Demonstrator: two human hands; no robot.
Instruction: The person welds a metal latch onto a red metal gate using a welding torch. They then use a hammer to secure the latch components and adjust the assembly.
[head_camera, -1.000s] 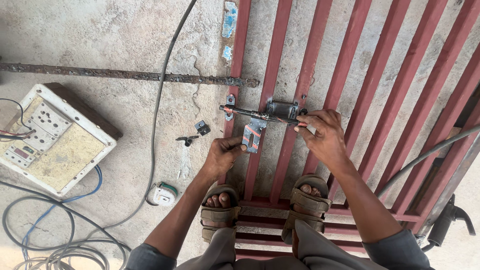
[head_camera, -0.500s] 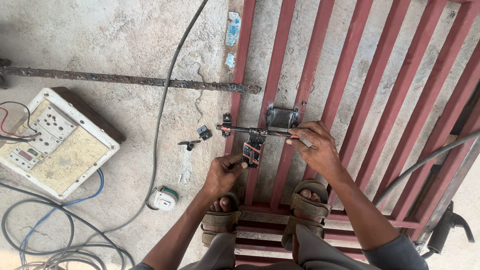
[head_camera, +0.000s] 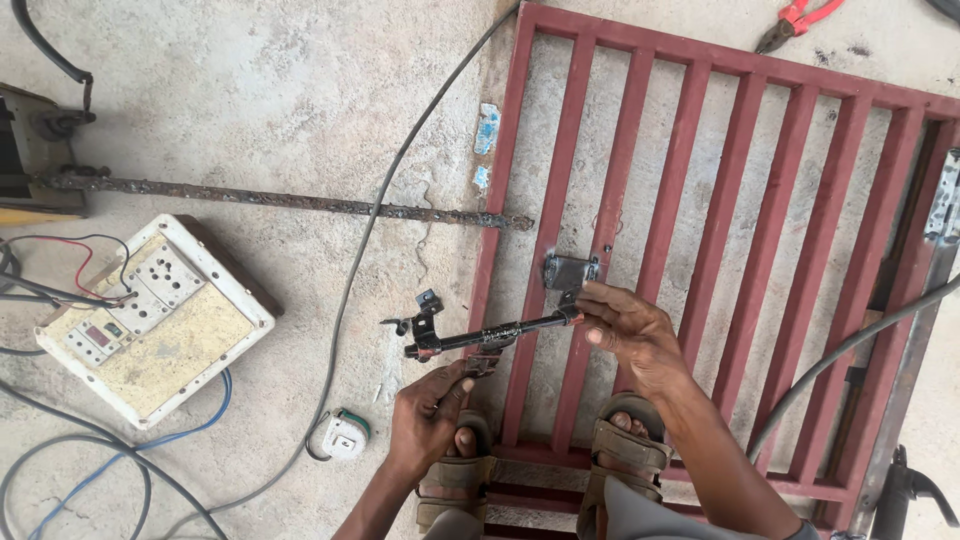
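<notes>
I've swung the latch bolt (head_camera: 490, 335) leftward; my right hand (head_camera: 630, 330) pinches its end, my left hand (head_camera: 430, 415) fingers grip its bracket beside the red gate (head_camera: 560, 180).

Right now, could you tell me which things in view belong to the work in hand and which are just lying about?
In hand:
- sliding bolt, held by left hand and right hand
- red metal gate
- metal bracket on the gate

Lying about:
- red pliers
- switch box
- rusty rod
- tape measure

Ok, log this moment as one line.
left hand: grips latch bolt | right hand: pinches bolt end | below: red grille | grey bracket on bar
</notes>
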